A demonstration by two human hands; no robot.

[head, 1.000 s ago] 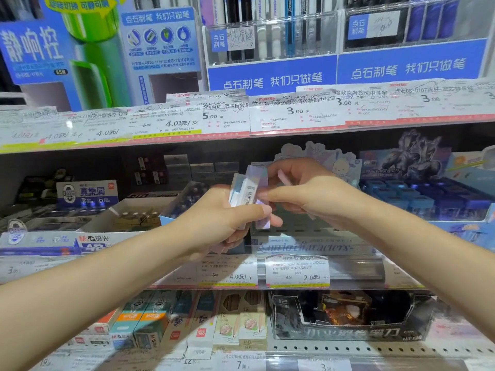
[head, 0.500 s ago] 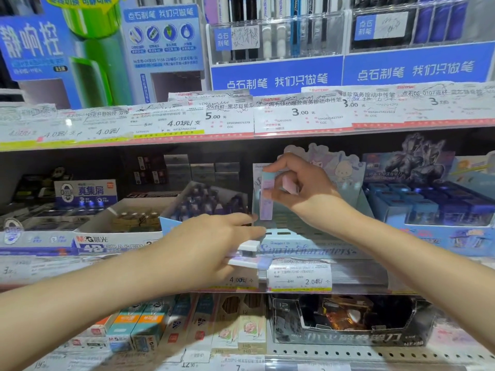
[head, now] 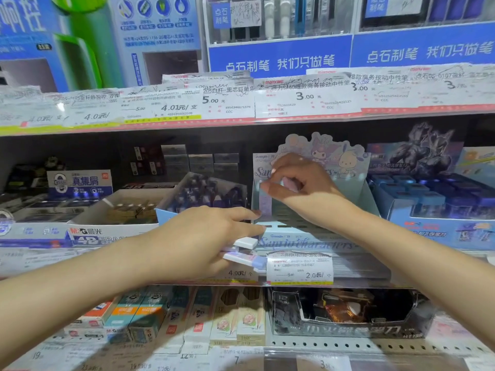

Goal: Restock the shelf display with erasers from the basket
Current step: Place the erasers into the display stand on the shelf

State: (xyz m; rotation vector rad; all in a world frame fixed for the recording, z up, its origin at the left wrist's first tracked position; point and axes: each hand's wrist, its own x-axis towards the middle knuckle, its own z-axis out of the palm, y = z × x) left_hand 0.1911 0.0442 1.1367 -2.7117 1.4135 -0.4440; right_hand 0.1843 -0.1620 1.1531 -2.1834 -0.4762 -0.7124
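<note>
A pale blue cartoon display box (head: 369, 202) stands on the middle shelf. My right hand (head: 297, 186) is inside it, pinching a lilac eraser (head: 265, 202) upright against the box's left wall. A second pinkish eraser (head: 288, 182) sits tucked in the same hand. My left hand (head: 203, 236) hovers in front of the box's lower left corner and grips a few white and lilac erasers (head: 245, 251) under its fingers. The basket is out of view.
A white eraser carton (head: 112, 231) and a tilted purple box (head: 206, 194) stand left of the display, a blue box (head: 434, 207) to its right. Price tags (head: 300, 267) line the shelf edge (head: 361, 271). More stock fills the shelf below and the pen racks above.
My right hand took one eraser from the left hand's stack and carried it up and right into the display box. My left hand sank toward the shelf edge with the remaining erasers.
</note>
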